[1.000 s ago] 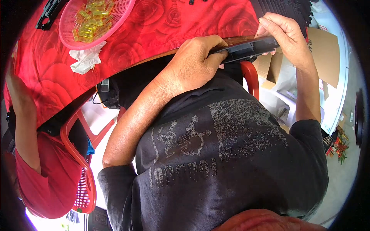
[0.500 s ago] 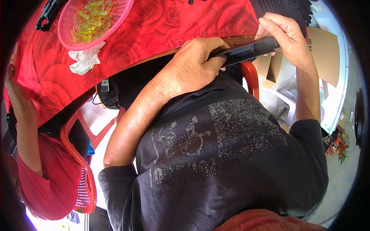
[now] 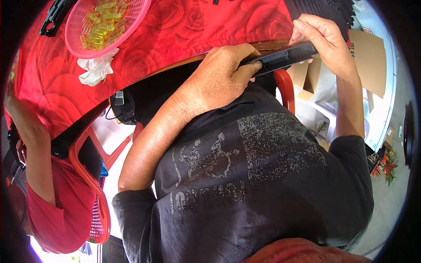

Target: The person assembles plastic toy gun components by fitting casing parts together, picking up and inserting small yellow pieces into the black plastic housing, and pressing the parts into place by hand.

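A long black plastic part, shaped like a narrow open housing, is held in front of me near the table's edge. My left hand grips its left end, thumb along the top side. At its right end is my right hand, with the thumb pressed to the curled index finger and other fingertips showing below the part. Anything small pinched between that thumb and finger cannot be made out. The part tilts up toward the right.
A pink basket of small yellow clear vials stands on the red rose-patterned tablecloth, beside crumpled white tissue. Another black part lies far left. Black strips are stacked far right. A co-worker's arm is at left; cardboard at right.
My left thumb has shifted slightly to the right along the black part. The co-worker's arm at left has moved a little to the right. My right hand stays in place.
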### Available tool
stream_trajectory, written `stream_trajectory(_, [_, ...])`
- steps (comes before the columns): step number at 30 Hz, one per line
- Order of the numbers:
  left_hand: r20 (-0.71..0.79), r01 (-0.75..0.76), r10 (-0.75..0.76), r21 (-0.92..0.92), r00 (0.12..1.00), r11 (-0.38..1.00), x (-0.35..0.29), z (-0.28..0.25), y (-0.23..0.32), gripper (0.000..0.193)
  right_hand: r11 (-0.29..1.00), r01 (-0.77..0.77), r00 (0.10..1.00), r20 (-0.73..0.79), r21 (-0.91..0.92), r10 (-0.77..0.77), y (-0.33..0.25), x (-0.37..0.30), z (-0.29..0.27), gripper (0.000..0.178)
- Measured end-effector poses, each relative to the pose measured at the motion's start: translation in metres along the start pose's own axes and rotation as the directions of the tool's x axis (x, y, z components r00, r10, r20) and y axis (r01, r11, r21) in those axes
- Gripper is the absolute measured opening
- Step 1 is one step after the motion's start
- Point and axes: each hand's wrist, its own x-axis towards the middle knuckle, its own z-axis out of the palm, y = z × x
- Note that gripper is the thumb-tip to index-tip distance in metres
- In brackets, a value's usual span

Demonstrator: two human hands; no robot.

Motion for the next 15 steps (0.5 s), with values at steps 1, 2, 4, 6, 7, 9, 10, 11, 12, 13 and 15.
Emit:
stream_trajectory(1, [-0.006,-0.002,0.003,0.019,1.0,1.0,0.0,0.0001,0.0001,0.019,1.0,0.0,1.0,-0.001,0.0,0.0,0.0016,0.0002,0.0002,0.033])
stream_trajectory(2, [-0.013,-0.005,0.005,0.037,1.0,0.999,0.0001,0.0002,0.0002,0.019,0.999,0.041,0.999,-0.002,-0.016,-0.041,0.0037,0.0007,0.0002,0.032])
stream_trajectory(4, [-0.014,0.0,0.001,0.038,1.0,0.999,0.0002,0.0005,0.0001,0.019,0.996,0.082,0.997,-0.004,-0.033,-0.082,0.0047,-0.0001,0.0011,0.032])
stream_trajectory(6, [-0.014,0.005,-0.005,0.039,1.0,0.999,0.0003,0.0008,0.0002,0.019,0.999,0.042,0.998,-0.035,-0.002,-0.042,0.0039,-0.0015,0.0028,0.032])
stream_trajectory(7, [-0.02,0.005,-0.004,0.039,1.0,0.999,0.0002,0.0012,0.0003,0.019,0.999,0.042,0.998,-0.036,-0.001,-0.042,0.0039,-0.0015,0.0029,0.032])
stream_trajectory(9, [-0.026,0.006,-0.005,0.039,1.0,0.999,0.0001,0.0017,0.0002,0.018,0.999,0.03,0.999,-0.02,0.023,-0.03,0.0038,-0.0013,0.0032,0.032])
stream_trajectory(10, [-0.03,0.007,-0.005,0.049,1.0,0.999,0.0,0.002,-0.0002,0.018,0.999,0.031,0.999,-0.019,0.023,-0.031,0.0021,-0.0015,0.0021,0.032])
stream_trajectory(11, [-0.034,0.007,-0.005,0.059,0.999,0.998,-0.0001,0.0022,-0.0004,0.018,0.997,-0.044,0.999,0.013,0.058,0.043,-0.0009,-0.002,-0.0001,0.031])
stream_trajectory(12, [-0.034,0.008,-0.006,0.059,0.999,0.998,-0.0002,0.0023,-0.0002,0.018,0.989,-0.12,0.992,0.046,0.091,0.116,-0.0027,-0.0026,-0.0012,0.031])
stream_trajectory(13, [-0.036,0.009,-0.006,0.067,0.999,0.998,-0.0003,0.0023,0.0002,0.018,0.989,-0.119,0.992,0.046,0.091,0.115,-0.0025,-0.003,-0.0004,0.031])
stream_trajectory(15, [-0.036,0.009,-0.006,0.075,0.999,0.997,-0.0003,0.0026,0.0001,0.018,0.993,-0.094,0.996,0.004,0.072,0.094,-0.0007,-0.0043,0.0027,0.031])
